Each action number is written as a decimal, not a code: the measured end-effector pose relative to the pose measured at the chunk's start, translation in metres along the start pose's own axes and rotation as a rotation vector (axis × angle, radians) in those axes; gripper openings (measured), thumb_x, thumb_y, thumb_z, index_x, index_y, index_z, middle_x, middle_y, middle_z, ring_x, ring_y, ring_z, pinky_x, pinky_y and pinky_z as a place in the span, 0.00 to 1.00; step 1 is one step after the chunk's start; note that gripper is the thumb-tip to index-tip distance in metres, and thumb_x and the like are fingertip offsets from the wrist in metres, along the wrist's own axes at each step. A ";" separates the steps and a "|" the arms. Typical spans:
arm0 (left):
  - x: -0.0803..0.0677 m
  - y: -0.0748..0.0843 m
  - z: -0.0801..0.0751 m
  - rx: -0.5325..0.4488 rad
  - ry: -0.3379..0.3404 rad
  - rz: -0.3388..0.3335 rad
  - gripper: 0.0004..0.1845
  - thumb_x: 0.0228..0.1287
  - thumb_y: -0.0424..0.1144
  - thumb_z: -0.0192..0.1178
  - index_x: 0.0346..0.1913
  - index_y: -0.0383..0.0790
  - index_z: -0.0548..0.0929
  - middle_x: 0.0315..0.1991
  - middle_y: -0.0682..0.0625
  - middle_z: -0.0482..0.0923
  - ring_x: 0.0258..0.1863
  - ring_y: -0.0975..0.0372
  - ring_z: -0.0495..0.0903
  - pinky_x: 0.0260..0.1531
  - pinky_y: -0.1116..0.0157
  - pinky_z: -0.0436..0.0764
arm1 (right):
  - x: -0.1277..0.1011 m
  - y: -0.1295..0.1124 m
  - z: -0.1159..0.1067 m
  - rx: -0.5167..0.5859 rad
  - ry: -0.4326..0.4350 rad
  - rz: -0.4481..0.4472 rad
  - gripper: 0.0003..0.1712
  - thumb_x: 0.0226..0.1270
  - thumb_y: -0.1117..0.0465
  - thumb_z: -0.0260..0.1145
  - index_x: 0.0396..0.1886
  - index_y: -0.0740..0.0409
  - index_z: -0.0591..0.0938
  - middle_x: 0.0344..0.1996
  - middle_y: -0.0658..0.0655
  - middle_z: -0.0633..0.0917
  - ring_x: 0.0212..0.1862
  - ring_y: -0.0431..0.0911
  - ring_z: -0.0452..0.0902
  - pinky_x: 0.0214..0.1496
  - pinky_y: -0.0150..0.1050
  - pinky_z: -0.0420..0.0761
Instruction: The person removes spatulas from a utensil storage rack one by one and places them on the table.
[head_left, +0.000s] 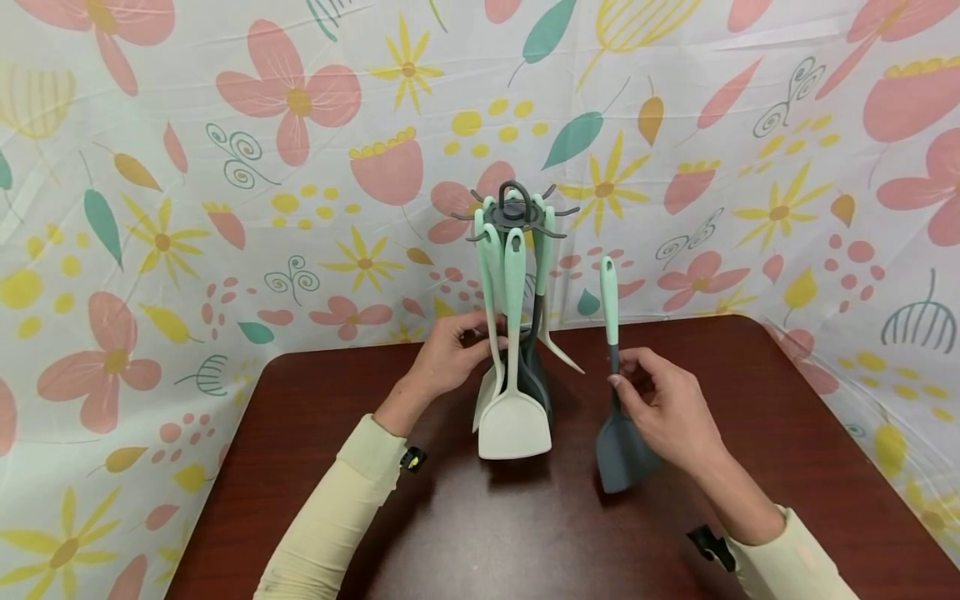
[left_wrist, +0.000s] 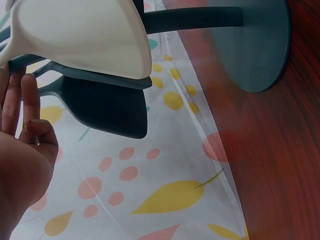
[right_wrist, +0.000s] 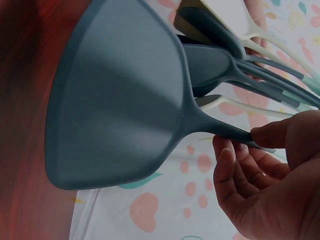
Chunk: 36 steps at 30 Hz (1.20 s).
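My right hand (head_left: 667, 404) pinches the neck of a dark grey spatula (head_left: 621, 454) with a mint handle. The spatula hangs blade down, handle up, to the right of a utensil rack (head_left: 517, 215); its broad blade fills much of the right wrist view. My left hand (head_left: 450, 354) reaches in among the hanging utensils from the left, fingertips partly hidden behind their necks. In the left wrist view its fingers lie at the necks of dark utensils (left_wrist: 107, 107); their grip cannot be made out. A cream spatula (head_left: 514, 429) hangs at the rack's front.
The rack carries several mint-handled utensils, some cream and some dark grey, on hooks around its top. Its round dark base (left_wrist: 255, 55) stands on the reddish-brown table (head_left: 315, 467). A flower-patterned cloth (head_left: 300, 242) hangs behind the table.
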<state>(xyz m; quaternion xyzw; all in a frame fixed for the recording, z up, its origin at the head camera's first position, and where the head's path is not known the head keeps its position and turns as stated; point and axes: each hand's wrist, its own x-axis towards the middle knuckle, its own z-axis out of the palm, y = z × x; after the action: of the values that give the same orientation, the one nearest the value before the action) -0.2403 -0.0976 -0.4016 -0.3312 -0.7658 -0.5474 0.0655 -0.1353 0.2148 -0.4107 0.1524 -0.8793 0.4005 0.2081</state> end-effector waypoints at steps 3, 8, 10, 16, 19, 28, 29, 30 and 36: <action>-0.001 0.000 0.000 -0.002 0.003 -0.003 0.11 0.71 0.33 0.71 0.54 0.44 0.92 0.43 0.47 0.91 0.37 0.51 0.83 0.37 0.63 0.80 | -0.002 0.003 0.000 -0.008 -0.008 0.003 0.09 0.74 0.68 0.71 0.49 0.54 0.84 0.33 0.48 0.83 0.25 0.40 0.78 0.29 0.30 0.77; -0.001 -0.001 0.001 -0.013 0.001 -0.012 0.11 0.71 0.32 0.71 0.53 0.44 0.92 0.44 0.46 0.91 0.38 0.49 0.83 0.37 0.63 0.80 | -0.006 0.007 -0.001 -0.025 -0.019 0.016 0.09 0.74 0.68 0.71 0.50 0.55 0.84 0.33 0.49 0.84 0.26 0.41 0.78 0.28 0.30 0.76; -0.001 -0.001 0.001 -0.017 0.000 -0.014 0.11 0.71 0.32 0.71 0.53 0.44 0.92 0.44 0.45 0.91 0.38 0.48 0.83 0.37 0.63 0.80 | -0.007 0.009 -0.001 -0.037 -0.022 0.022 0.09 0.74 0.68 0.71 0.50 0.55 0.83 0.33 0.49 0.84 0.25 0.42 0.78 0.27 0.31 0.76; -0.002 -0.002 0.001 0.000 0.002 -0.022 0.11 0.71 0.36 0.72 0.53 0.45 0.92 0.43 0.53 0.91 0.37 0.53 0.83 0.37 0.63 0.80 | -0.011 0.014 -0.003 -0.043 -0.041 0.048 0.08 0.75 0.67 0.70 0.50 0.55 0.83 0.32 0.50 0.84 0.24 0.41 0.77 0.25 0.34 0.76; -0.001 -0.002 0.001 0.007 -0.001 -0.021 0.10 0.71 0.37 0.72 0.53 0.46 0.92 0.42 0.55 0.91 0.37 0.57 0.83 0.37 0.63 0.81 | -0.011 0.016 -0.003 -0.047 -0.050 0.058 0.08 0.75 0.66 0.70 0.49 0.54 0.83 0.32 0.49 0.85 0.24 0.40 0.76 0.25 0.35 0.76; -0.001 0.000 0.001 0.009 -0.004 -0.021 0.10 0.71 0.39 0.72 0.53 0.46 0.92 0.43 0.57 0.91 0.37 0.62 0.83 0.38 0.63 0.81 | -0.014 0.022 0.000 -0.058 -0.112 0.098 0.05 0.77 0.65 0.69 0.48 0.54 0.84 0.31 0.50 0.85 0.23 0.41 0.75 0.23 0.36 0.75; -0.001 0.000 0.000 0.008 -0.004 -0.022 0.10 0.71 0.38 0.72 0.53 0.46 0.92 0.43 0.56 0.91 0.37 0.61 0.84 0.38 0.63 0.82 | -0.014 0.022 0.000 -0.065 -0.114 0.100 0.05 0.76 0.66 0.69 0.48 0.54 0.84 0.31 0.50 0.85 0.23 0.41 0.75 0.24 0.36 0.75; -0.001 0.000 0.000 0.006 -0.004 -0.022 0.10 0.71 0.38 0.72 0.53 0.46 0.92 0.43 0.56 0.91 0.37 0.60 0.84 0.38 0.63 0.82 | -0.013 0.023 0.000 -0.071 -0.117 0.103 0.05 0.76 0.66 0.69 0.48 0.54 0.84 0.32 0.50 0.85 0.23 0.41 0.75 0.24 0.36 0.75; -0.001 0.001 0.000 -0.004 0.002 -0.028 0.10 0.70 0.36 0.72 0.52 0.45 0.92 0.43 0.52 0.91 0.38 0.54 0.84 0.38 0.63 0.81 | -0.013 0.026 0.001 -0.089 -0.167 0.147 0.06 0.76 0.66 0.68 0.49 0.57 0.84 0.34 0.51 0.87 0.27 0.42 0.78 0.26 0.36 0.77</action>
<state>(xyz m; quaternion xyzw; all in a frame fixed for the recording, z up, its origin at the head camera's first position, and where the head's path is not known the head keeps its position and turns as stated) -0.2393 -0.0980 -0.4006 -0.3199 -0.7691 -0.5503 0.0579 -0.1359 0.2314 -0.4341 0.1109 -0.9192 0.3612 0.1108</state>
